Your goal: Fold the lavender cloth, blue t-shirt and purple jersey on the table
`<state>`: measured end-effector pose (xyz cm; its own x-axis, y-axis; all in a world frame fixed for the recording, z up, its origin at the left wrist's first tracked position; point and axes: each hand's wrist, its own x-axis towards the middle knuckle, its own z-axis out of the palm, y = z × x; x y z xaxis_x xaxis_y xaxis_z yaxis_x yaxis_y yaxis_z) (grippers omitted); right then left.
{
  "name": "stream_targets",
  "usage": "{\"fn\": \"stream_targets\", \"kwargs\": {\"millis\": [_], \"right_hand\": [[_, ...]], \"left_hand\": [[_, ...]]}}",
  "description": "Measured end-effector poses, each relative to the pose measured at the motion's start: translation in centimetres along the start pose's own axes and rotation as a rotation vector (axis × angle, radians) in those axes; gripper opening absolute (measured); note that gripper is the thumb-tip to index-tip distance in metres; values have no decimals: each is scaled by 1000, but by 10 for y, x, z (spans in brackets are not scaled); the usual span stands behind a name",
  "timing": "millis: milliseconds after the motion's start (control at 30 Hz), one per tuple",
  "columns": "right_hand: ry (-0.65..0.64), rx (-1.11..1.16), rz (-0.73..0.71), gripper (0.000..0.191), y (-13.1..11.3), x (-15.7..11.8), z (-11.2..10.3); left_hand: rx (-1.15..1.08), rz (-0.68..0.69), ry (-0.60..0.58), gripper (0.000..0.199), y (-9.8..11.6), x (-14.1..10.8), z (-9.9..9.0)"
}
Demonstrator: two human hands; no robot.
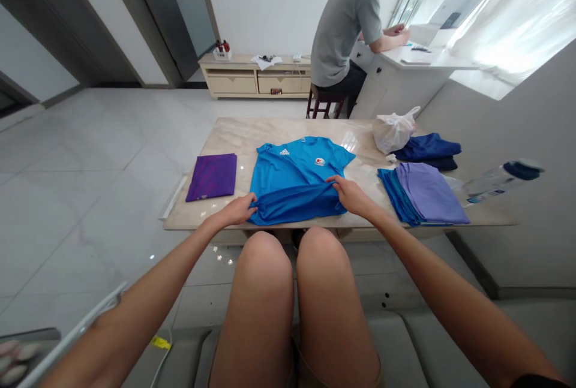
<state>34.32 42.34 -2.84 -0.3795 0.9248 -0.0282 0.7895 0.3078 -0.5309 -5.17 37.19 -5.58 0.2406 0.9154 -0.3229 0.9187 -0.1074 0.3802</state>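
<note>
A bright blue T-shirt [292, 169] lies spread on the marble-look table, its neckline away from me, a white logo and a red-and-white badge on the chest. Its lower part is turned up in a darker blue band. My left hand [242, 208] pinches the shirt at the left end of this band. At the right end, my right hand [351, 194] grips the cloth along the band's upper edge. A folded purple garment [211, 177] rests left of the shirt. To the right sits a stack of folded blue garments with a lilac folded garment [429, 190] on top.
A white plastic bag [395, 130], dark blue clothes [429, 149] and a clear bottle [504, 181] occupy the right of the table [234, 130]. Behind it, a person in a grey shirt [346, 22] sits on a stool at a white desk [423, 70]. A low cabinet [234, 83] lines the wall.
</note>
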Motion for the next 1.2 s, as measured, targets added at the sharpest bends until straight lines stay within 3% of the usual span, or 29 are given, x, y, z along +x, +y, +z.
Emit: {"fn": "stream_targets", "kwargs": {"millis": [100,233,300,333,400,467,533,600,667,733,800,867,967,1033,1100,1133,1200], "right_hand": [[-333,-141,-57,32,-10,-25,-19],[-487,-238,-89,13,-14,-52,-36],[-580,-175,-95,11,-18,-47,-43],[-569,-169,-76,15,-22,-38,-47],[-371,-238,-1,20,-33,-8,-62],[-14,-330,117,17,-48,34,-90],[203,-348,184,24,-62,77,-132],[436,-344,235,48,-74,115,-179],[648,-338,251,59,-81,145,-224],[914,-290,72,47,-83,162,-258],[1078,-281,-135,35,-83,168,-277],[1167,-310,-263,31,-78,163,-282],[1192,-339,-300,32,-59,142,-261],[1152,-307,-279,36,-35,123,-227],[1068,-255,-228,44,-2,100,-178],[966,-230,-197,48,16,89,-150],[608,-197,-181,51,52,66,-95]], "left_hand": [[-172,47,18,47,-10,-32,-26],[-222,107,-222,41,-15,-61,-66],[-133,51,-273,34,-9,-55,-82],[-79,7,-247,32,-3,-47,-89],[21,-82,-126,27,13,-22,-109],[61,-138,31,21,33,6,-138],[80,-179,237,27,51,31,-182],[108,-227,524,45,67,49,-235],[139,-222,823,56,79,57,-288],[150,-72,1151,54,87,57,-331],[134,-36,1262,67,93,51,-354],[107,-42,1298,75,95,42,-354],[96,-41,1297,65,85,37,-314],[84,-12,1272,54,69,39,-264],[46,21,1192,44,46,43,-202],[31,11,1109,41,34,45,-169],[29,-8,768,37,11,49,-105]]}}
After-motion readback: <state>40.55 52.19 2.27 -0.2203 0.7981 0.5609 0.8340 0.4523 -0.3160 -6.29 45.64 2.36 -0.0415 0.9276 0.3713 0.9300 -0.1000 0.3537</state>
